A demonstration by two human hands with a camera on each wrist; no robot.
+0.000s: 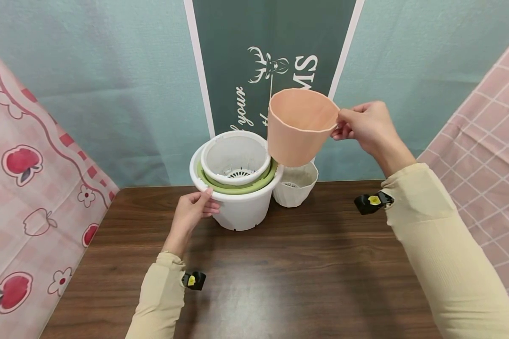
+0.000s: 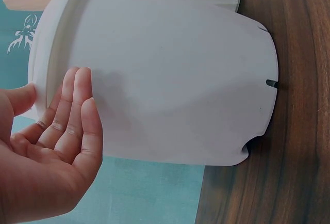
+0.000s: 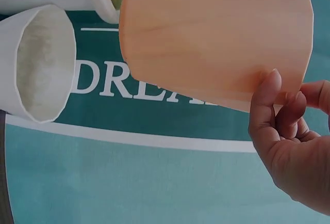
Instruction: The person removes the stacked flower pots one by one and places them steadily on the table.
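Observation:
My right hand pinches the rim of a peach-coloured flower pot, holding it upright in the air by its right side. In the right wrist view the thumb and fingers meet at the edge of that pot. My left hand grips the rim of a large white flower pot, thumb on top and fingers against the outer wall. Nested inside it are a green pot and a smaller white pot with a slotted bottom.
A faceted white pot stands on the wooden table, right of the stack and partly behind the peach pot. Printed cloth hangs at the back, with pink cloths on both sides.

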